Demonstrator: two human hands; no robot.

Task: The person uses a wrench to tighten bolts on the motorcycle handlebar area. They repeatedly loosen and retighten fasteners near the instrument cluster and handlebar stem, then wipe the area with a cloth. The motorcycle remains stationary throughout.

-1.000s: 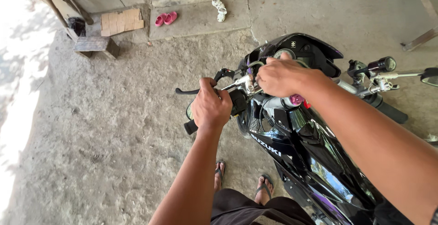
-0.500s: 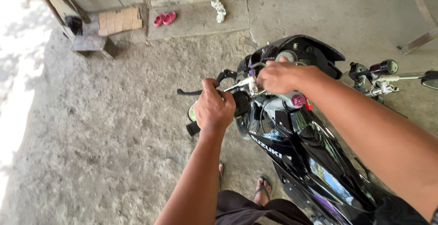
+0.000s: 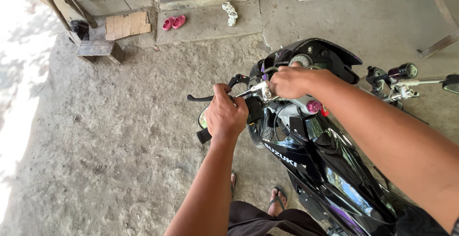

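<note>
Little was seen to have moved since the earlier frames: both hands were kept on the handlebar and only the view was shifted slightly. The left hand (image 3: 224, 114) was closed in a full fist around the black rubber left grip (image 3: 204, 135), knuckles up, the wrist straight and the forearm stretched forward from the lower edge of the view. Just beyond its fingers the slim, curved black brake lever (image 3: 201, 98) was left sticking out to the side, apparently not squeezed. The right hand (image 3: 292, 81) was laid over the middle of the handlebar, near the shiny metal clamp (image 3: 262, 90), its fingers curled downward; what exactly was pinched beneath them could not be told. The right forearm was reached diagonally across the glossy black motorcycle (image 3: 330, 169), whose smooth bodywork showed bright reflections and purple trim. A round dial (image 3: 301, 60) was set in the rounded front cowl just beyond the right hand, and a small pink cap (image 3: 314, 106) was seen just below the wrist. A round mirror (image 3: 202, 119) was partly hidden under the left hand. The machine was stood on a rough, gritty concrete floor (image 3: 119, 159), with the person's sandalled foot (image 3: 277, 202) beside it. Well apart, pink sandals (image 3: 173, 22), white sandals (image 3: 231, 13), a flat cardboard piece (image 3: 127, 24) and a weathered wooden block (image 3: 99, 49) were left by the step.
</note>
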